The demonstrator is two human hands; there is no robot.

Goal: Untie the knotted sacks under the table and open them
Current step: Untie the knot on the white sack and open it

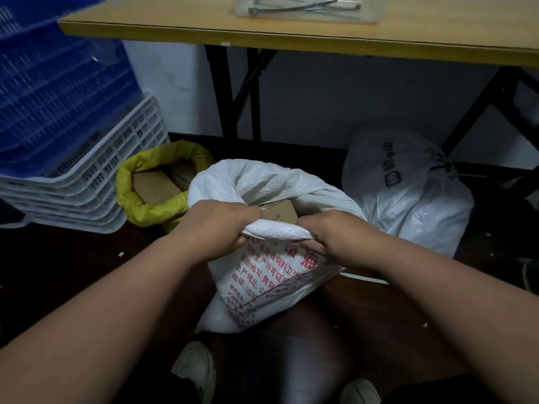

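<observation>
- Shoes (194, 371): two pale toes at the bottom edge, on the dark floor (58, 272), just in front of the nearest sack.
- Left hand (215, 228): forearm reaching in from lower left; fingers curled over the near rim of the white printed sack (262, 287), gripping a fold of the woven cloth.
- Right hand (335, 237): forearm reaching in from lower right; fingers likewise curled round the same rim, gripping it just beside the left hand, the fold bunched between them.
- White printed sack: upright on the floor between the forearms, red lettering on the near face, mouth open; brown box (280, 214) visible inside, just behind the knuckles.
- Yellow sack (137, 196): left of and behind the white one, touching it; mouth rolled down and open, brown boxes inside.
- Tied white sack (408, 199): right and further back, dark print on its side, neck gathered with a dark cord (440, 167).
- Stacked crates (73, 158): far left, blue ones on top of white ones, beside the yellow sack.
- Table (291, 36): yellow-edged top overhead at the far side, black legs (230, 91) behind the sacks.
- Clear tray (309, 10): on the table top, holding thin grey ties.
</observation>
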